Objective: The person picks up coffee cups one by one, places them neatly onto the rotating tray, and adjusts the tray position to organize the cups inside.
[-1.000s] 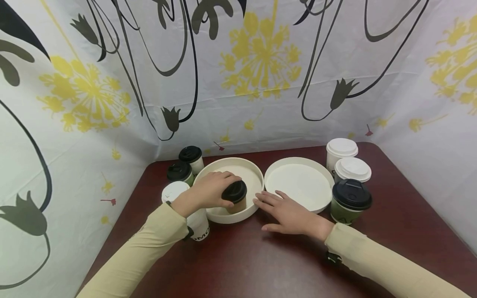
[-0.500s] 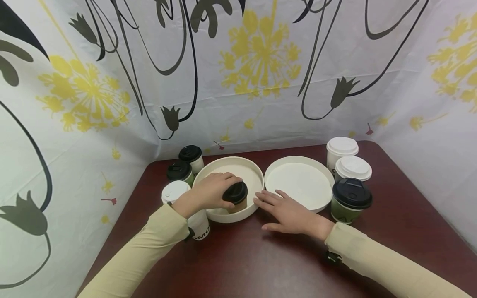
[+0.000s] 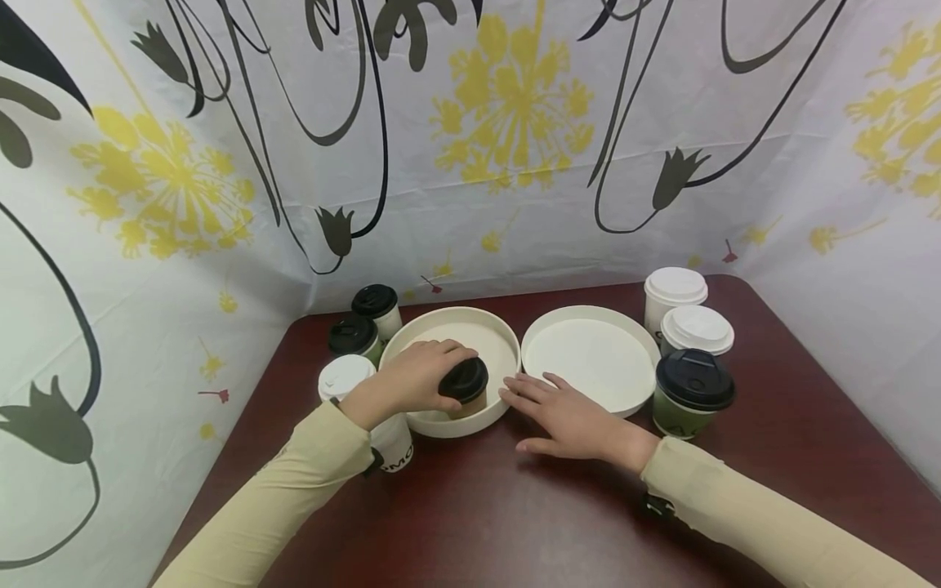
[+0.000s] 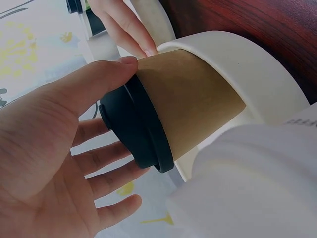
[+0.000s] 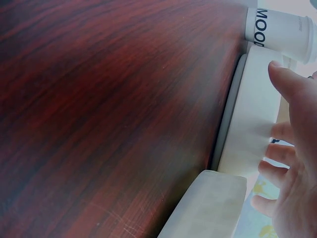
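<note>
The left hand [image 3: 419, 377] has the cup [image 3: 473, 405] in its grip by the lid [image 3: 466, 378], inside the left tray [image 3: 481, 328], the right hand [image 3: 566, 418] spread nearby, so a loose lid could pop off on lifting, though its fit is hard to judge.

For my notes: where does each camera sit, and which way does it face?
Head: on the head, forward and down at the table; left grip, right grip, sleeves.
Left wrist: on that wrist, toward brown cup; both grips.
Right wrist: on that wrist, toward table and trays; right grip.
Head and left wrist share: brown cup.
</note>
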The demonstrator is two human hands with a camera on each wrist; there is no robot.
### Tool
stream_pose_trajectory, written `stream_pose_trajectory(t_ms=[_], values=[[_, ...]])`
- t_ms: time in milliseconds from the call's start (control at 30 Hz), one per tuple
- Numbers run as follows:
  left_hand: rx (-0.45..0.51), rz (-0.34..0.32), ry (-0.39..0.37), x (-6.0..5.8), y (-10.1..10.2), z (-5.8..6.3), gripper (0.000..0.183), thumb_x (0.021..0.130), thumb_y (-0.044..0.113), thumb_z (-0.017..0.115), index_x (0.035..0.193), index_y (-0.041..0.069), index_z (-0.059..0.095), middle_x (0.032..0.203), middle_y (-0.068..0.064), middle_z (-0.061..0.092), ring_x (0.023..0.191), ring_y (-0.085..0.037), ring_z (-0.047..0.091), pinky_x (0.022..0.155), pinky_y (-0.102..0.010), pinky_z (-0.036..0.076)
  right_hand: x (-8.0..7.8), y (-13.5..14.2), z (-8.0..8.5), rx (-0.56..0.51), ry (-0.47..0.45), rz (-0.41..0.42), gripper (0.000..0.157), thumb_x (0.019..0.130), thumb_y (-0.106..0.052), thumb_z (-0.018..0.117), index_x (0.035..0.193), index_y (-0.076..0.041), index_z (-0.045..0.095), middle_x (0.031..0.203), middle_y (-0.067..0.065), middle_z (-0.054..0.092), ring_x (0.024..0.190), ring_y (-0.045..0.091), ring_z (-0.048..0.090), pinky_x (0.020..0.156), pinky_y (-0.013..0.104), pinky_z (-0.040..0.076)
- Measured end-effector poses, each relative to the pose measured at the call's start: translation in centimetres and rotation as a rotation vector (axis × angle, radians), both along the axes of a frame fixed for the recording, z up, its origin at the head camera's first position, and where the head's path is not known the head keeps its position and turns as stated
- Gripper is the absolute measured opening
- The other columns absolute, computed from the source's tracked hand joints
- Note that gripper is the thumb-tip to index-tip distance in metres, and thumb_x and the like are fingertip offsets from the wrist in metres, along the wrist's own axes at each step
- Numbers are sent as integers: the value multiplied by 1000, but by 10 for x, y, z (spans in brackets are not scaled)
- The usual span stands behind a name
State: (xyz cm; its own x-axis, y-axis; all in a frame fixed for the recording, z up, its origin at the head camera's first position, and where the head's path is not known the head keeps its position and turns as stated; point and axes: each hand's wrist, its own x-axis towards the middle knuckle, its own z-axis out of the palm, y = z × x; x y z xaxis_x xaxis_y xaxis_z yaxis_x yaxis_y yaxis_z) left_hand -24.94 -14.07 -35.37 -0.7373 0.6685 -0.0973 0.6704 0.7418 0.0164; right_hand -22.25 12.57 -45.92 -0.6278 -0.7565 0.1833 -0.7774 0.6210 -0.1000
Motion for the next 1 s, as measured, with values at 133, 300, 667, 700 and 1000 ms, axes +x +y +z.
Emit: stream_pose_trajectory(t_ms=[133,300,667,700,1000], values=[[0,10,-17,0,-1,0,79,80,41,80,146,15,46,143,-9,54,129,-28,55,109,-48,44,0,0,0,0,-3,0,78,91,-56,61,153,-14,38,158,10,40,148,29,37,115,61,32],[8,32,-49,2,-1,3,83,80,42,80,149,14,42,147,-10,50,133,-29,52,111,-47,43,0,-1,-1,0,-2,1,78,90,-56,62,152,-14,39,158,10,40,148,29,37,115,61,32],[73,-21,135,34,9,21,85,83,45,76,151,11,39,149,-11,48,138,-29,47,116,-45,38,0,0,-2,-3,8,1,77,90,-55,62,152,-14,39,158,10,40,147,29,38,114,60,33],[82,-34,173,41,12,22,83,83,45,75,150,11,40,149,-12,49,137,-29,48,115,-45,39,0,0,-2,-4,11,1,77,90,-55,62,152,-14,40,158,10,41,147,29,39,114,60,33],[157,-5,353,92,38,4,79,82,46,76,145,10,45,143,-10,53,134,-26,52,112,-42,43,-1,0,-3,-15,62,17,79,90,-55,63,152,-13,40,156,11,42,145,29,41,111,60,37]])
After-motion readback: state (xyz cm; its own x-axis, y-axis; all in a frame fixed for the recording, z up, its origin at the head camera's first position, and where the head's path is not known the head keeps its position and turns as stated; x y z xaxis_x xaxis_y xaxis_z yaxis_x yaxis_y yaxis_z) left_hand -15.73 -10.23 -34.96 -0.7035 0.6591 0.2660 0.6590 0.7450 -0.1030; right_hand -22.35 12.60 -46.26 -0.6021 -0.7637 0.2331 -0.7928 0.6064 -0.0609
